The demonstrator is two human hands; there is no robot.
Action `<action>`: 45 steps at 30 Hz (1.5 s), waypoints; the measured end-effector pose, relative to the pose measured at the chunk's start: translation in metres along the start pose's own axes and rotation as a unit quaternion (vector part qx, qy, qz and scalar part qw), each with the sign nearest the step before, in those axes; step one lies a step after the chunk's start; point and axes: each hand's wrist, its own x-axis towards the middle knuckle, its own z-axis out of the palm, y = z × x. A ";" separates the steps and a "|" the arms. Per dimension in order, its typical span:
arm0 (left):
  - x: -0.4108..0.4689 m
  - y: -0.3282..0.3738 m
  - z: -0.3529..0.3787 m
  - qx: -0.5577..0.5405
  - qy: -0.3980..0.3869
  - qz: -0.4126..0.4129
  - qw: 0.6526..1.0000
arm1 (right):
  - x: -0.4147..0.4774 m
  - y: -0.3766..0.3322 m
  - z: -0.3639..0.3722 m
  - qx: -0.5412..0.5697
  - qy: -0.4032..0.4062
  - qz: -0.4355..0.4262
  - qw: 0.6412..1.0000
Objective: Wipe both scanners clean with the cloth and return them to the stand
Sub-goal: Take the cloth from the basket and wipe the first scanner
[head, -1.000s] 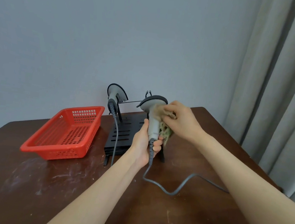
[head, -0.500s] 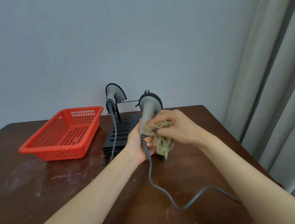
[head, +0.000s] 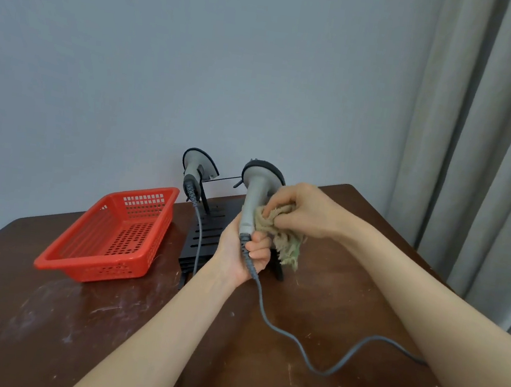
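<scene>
Mid-task: my left hand [head: 242,255] grips one scanner [head: 255,199] before the stand [head: 208,235]; right hand [head: 305,210] clutches cloth [head: 281,237], wiping; other scanner [head: 196,167] docked.

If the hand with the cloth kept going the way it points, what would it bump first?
The right hand points leftward, and the cloth it grips seems to touch the gray scanner held in the left hand, so that scanner comes first.
</scene>
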 end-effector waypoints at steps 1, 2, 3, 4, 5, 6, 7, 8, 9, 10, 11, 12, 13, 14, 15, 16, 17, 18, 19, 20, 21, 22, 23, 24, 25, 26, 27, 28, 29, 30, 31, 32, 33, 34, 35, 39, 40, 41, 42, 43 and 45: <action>-0.001 0.000 0.001 0.016 0.004 0.000 1.000 | 0.002 0.000 -0.002 0.008 0.040 -0.003 0.999; -0.001 -0.001 0.004 0.030 0.006 -0.002 1.000 | 0.006 0.001 -0.003 0.014 0.098 -0.005 0.995; -0.001 -0.002 0.005 0.047 0.011 -0.001 0.999 | 0.011 0.002 -0.004 0.008 0.156 -0.002 0.988; -0.001 -0.004 0.007 0.064 0.019 0.004 0.998 | 0.014 0.001 -0.004 -0.006 0.196 0.005 0.981; -0.001 -0.005 0.009 0.081 0.029 0.015 0.996 | 0.016 0.000 -0.002 -0.022 0.209 0.009 0.978; -0.001 -0.005 0.011 0.096 0.040 0.027 0.994 | 0.015 0.000 0.000 -0.035 0.195 0.005 0.980; 0.000 -0.006 0.011 0.105 0.054 0.037 0.992 | 0.012 -0.001 0.002 -0.040 0.158 -0.010 0.987; 0.001 -0.006 0.010 0.110 0.070 0.045 0.990 | 0.007 -0.004 0.003 -0.034 0.105 -0.023 0.994; 0.001 -0.006 0.009 0.116 0.084 0.052 0.988 | 0.001 -0.007 0.003 -0.024 0.046 -0.026 0.998; 0.002 -0.005 0.008 0.123 0.098 0.059 0.986 | -0.003 -0.009 0.002 -0.016 -0.003 -0.022 1.000; 0.002 -0.006 0.007 0.132 0.106 0.066 0.983 | -0.004 -0.009 0.000 -0.017 -0.018 -0.020 1.000; 0.001 -0.006 0.008 0.142 0.111 0.070 0.981 | -0.002 -0.007 -0.002 -0.029 0.008 -0.021 0.999; 0.000 -0.007 0.009 0.157 0.111 0.074 0.978 | 0.003 -0.005 -0.004 -0.051 0.063 -0.020 0.996; 0.000 -0.007 0.011 0.179 0.109 0.077 0.975 | 0.008 -0.002 -0.005 -0.077 0.128 -0.012 0.989; 0.000 -0.009 0.012 0.201 0.108 0.081 0.970 | 0.012 -0.001 -0.006 -0.092 0.180 0.000 0.979; 0.000 -0.010 0.015 0.220 0.108 0.087 0.966 | 0.014 -0.001 -0.006 -0.094 0.207 0.006 0.974; 0.001 -0.011 0.015 0.234 0.115 0.094 0.961 | 0.014 -0.002 -0.005 -0.092 0.203 0.002 0.975; 0.004 -0.011 0.013 0.236 0.124 0.101 0.959 | 0.012 -0.002 -0.003 -0.089 0.170 -0.008 0.981; 0.006 -0.010 0.011 0.229 0.126 0.107 0.959 | 0.008 -0.004 -0.002 -0.087 0.119 -0.020 0.989; 0.009 -0.010 0.007 0.221 0.125 0.113 0.961 | 0.002 -0.007 -0.001 -0.082 0.057 -0.026 0.995; 0.010 -0.008 0.003 0.213 0.122 0.116 0.962 | -0.003 -0.011 0.001 -0.071 0.004 -0.019 0.997; 0.009 -0.007 0.002 0.213 0.123 0.116 0.962 | -0.006 -0.012 0.001 -0.051 -0.020 -0.007 0.998; 0.008 -0.005 0.002 0.217 0.125 0.115 0.961 | -0.006 -0.013 0.001 -0.029 -0.005 -0.002 1.000; 0.006 -0.004 0.003 0.226 0.123 0.112 0.960 | -0.003 -0.011 0.000 -0.016 0.048 0.000 0.999; 0.004 -0.004 0.006 0.239 0.115 0.111 0.958 | 0.003 -0.008 -0.001 -0.022 0.116 0.000 0.993; 0.002 -0.005 0.009 0.256 0.112 0.114 0.953 | 0.008 -0.007 -0.002 -0.039 0.174 0.003 0.984; 0.003 -0.006 0.010 0.270 0.114 0.118 0.949 | 0.012 -0.006 -0.002 -0.055 0.207 0.006 0.977; 0.004 -0.006 0.010 0.274 0.116 0.118 0.947 | 0.013 -0.006 -0.001 -0.064 0.211 0.007 0.975; 0.003 -0.006 0.010 0.268 0.115 0.115 0.949 | 0.013 -0.007 0.000 -0.062 0.186 0.004 0.981; 0.003 -0.005 0.009 0.253 0.116 0.115 0.954 | 0.010 -0.008 0.002 -0.047 0.136 -0.001 0.990; 0.003 -0.003 0.008 0.227 0.113 0.111 0.961 | 0.004 -0.011 0.003 -0.022 0.068 0.001 0.997; 0.002 0.000 0.007 0.196 0.110 0.108 0.968 | -0.002 -0.013 0.004 0.004 -0.004 0.012 1.000; 0.001 0.003 0.007 0.168 0.105 0.105 0.974 | -0.007 -0.014 0.005 0.027 -0.048 0.021 0.998; 0.001 0.005 0.006 0.151 0.103 0.104 0.978 | -0.007 -0.011 0.006 0.039 -0.040 0.023 0.998; 0.001 0.006 0.006 0.141 0.101 0.100 0.980 | -0.003 -0.007 0.006 0.042 0.015 0.018 0.999; -0.003 0.004 0.007 0.147 0.103 0.089 0.980 | 0.012 -0.002 0.002 -0.004 0.207 0.010 0.978; -0.003 0.003 0.007 0.149 0.099 0.087 0.980 | 0.013 -0.002 0.003 0.009 0.175 0.010 0.984; -0.004 0.003 0.007 0.147 0.093 0.085 0.981 | 0.012 -0.003 0.004 0.037 0.122 0.013 0.992; -0.004 0.003 0.007 0.148 0.093 0.084 0.981 | 0.008 -0.005 0.005 0.070 0.068 0.022 0.995; -0.004 0.005 0.006 0.147 0.092 0.086 0.981 | 0.006 -0.006 0.006 0.091 0.037 0.029 0.995; -0.003 0.008 0.004 0.150 0.087 0.095 0.980 | 0.008 -0.003 0.007 0.107 0.083 0.026 0.990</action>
